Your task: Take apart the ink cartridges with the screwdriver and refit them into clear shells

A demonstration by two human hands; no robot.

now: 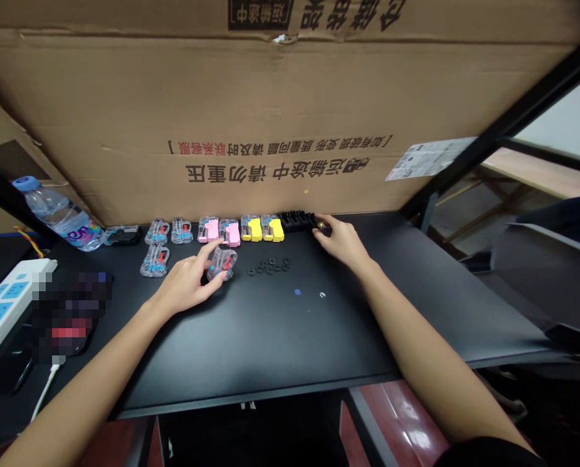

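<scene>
My left hand (190,280) grips a small clear plastic toy gun (223,262) with a red trigger and blue inner parts, between thumb and fingers just above the table. At the right end of a row of black plastic parts (296,220), my right hand (341,241) has its fingers curled round a small dark piece with a yellow spot; its kind cannot be made out. Two pink-and-clear toy guns (230,232) and two yellow-and-clear ones (272,228) lie along the cardboard. Further left are three clear toy guns (155,261). Several black rings (269,270) lie between my hands.
A tall cardboard sheet (290,97) stands behind the black table (270,350). At the left are a leaning water bottle (66,217), a dark case (123,235), a white power strip (8,305) and a phone (76,311). A blue disc (298,292) and white clip (322,295) lie mid-table.
</scene>
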